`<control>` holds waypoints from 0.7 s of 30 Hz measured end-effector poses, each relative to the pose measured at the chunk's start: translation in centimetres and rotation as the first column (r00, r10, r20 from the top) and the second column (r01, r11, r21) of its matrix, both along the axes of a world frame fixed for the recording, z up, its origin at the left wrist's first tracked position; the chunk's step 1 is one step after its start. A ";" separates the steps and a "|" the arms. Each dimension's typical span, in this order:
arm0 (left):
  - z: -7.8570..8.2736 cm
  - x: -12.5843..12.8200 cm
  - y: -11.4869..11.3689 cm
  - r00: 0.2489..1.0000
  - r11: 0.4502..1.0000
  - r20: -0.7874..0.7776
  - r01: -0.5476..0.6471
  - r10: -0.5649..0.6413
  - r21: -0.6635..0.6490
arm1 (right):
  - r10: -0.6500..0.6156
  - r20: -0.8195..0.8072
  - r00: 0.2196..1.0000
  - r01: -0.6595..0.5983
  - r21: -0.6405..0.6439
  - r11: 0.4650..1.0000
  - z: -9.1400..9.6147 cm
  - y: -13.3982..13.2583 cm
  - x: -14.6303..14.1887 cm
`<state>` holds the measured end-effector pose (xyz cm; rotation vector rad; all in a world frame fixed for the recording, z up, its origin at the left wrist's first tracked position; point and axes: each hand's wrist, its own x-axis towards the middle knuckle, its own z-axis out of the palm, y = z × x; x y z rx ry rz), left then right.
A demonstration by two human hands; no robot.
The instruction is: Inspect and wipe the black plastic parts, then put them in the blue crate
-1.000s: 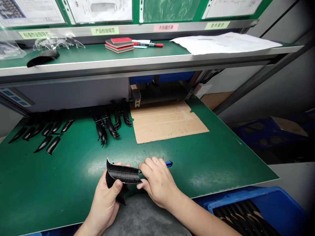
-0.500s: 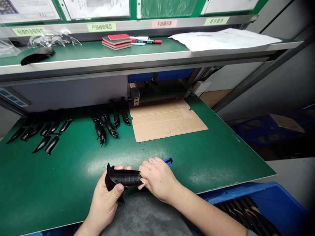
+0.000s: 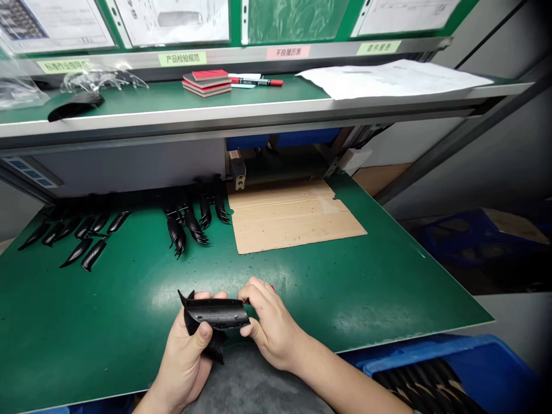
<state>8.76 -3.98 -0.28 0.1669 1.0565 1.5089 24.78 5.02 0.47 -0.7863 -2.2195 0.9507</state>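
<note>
My left hand (image 3: 186, 351) is closed around a curved black plastic part (image 3: 218, 313) with a ribbed, hollow-looking face and pointed ends on the left. The part lies level just above the table's near edge, in front of a grey garment. Its right end meets my right hand (image 3: 271, 322), whose thumb and curled fingers are at that tip. Behind the right knuckles a small red bit (image 3: 272, 288) of a hand tool pokes out. The hand hides the rest of the tool, so its kind cannot be made out.
Black moulded parts (image 3: 94, 256) lie at the left, with stacked ones (image 3: 176, 233) in the middle. A cardboard sheet (image 3: 297, 224) lies at the back. At lower right stands a blue bin (image 3: 487, 356) of black parts. A shelf edge (image 3: 267, 118) spans above the table.
The black part has turned a little in my left hand, showing its inner face more. My right fingers have opened slightly at its end. The tool's blue end behind them is now hidden.
</note>
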 end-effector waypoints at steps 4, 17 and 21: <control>-0.1 0.4 -0.1 0.998 0.998 0.000 -0.057 0.057 0.012 | 0.102 -0.019 0.995 -0.103 -0.035 0.994 -0.1 0.8 -0.1; -1.2 3.9 -1.7 0.943 0.972 -0.237 -0.219 0.234 0.088 | 0.446 -0.207 0.871 -0.467 -0.633 0.618 -0.9 6.1 1.6; -1.0 4.6 -2.3 0.888 0.900 -0.184 -0.434 0.422 -0.027 | 0.376 -0.178 0.909 -0.391 -0.677 0.624 -2.2 6.3 2.4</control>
